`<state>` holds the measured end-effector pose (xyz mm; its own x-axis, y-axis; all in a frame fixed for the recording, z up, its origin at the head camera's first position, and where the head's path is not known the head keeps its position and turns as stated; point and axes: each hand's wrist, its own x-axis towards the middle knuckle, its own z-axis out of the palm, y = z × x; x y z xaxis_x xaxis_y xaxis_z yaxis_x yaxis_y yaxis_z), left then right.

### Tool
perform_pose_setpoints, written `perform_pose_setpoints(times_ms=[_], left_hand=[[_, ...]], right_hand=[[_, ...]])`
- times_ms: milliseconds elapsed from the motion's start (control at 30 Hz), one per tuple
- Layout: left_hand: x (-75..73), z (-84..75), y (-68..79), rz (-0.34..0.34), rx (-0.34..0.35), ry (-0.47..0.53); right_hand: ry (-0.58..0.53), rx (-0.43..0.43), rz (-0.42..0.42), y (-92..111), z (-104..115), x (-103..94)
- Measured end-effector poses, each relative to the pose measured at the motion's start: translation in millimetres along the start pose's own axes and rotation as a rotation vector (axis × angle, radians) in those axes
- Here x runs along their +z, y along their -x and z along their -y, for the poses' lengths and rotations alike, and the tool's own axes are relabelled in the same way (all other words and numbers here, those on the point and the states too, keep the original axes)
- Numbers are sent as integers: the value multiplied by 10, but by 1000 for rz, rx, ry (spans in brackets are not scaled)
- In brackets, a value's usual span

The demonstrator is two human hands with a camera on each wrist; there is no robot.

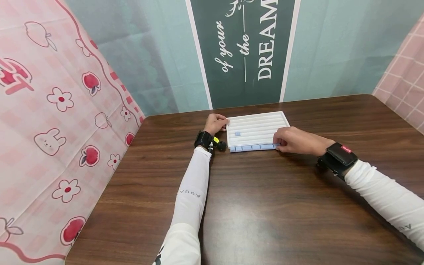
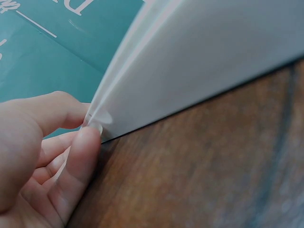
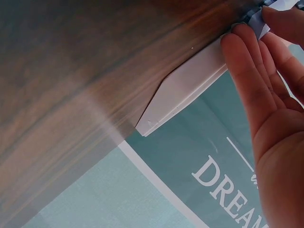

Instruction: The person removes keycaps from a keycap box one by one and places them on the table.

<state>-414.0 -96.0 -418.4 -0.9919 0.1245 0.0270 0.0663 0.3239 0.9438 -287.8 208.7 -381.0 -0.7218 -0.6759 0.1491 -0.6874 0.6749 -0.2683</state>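
A white tray with long parallel ridges lies near the back of the table. Its left edge is pinched between the thumb and fingers of my left hand, as the left wrist view also shows. Light blue keycaps form a row along the tray's front edge, and a single keycap sits on the ridges at the left. At the row's right end, my right hand pinches a blue keycap, partly covered by its fingers in the right wrist view.
Everything rests on a dark wooden table. A teal curtain with a dark lettered panel hangs behind its back edge. Pink patterned cloth borders the left side, and pink tile-patterned cloth the right.
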Motion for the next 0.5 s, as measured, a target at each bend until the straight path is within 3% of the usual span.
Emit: perform_pose_setpoints(times_ms=[500], left_hand=[[-7,4,-4,8,-6,5]], right_hand=[[0,5,-4,1,3,-10]])
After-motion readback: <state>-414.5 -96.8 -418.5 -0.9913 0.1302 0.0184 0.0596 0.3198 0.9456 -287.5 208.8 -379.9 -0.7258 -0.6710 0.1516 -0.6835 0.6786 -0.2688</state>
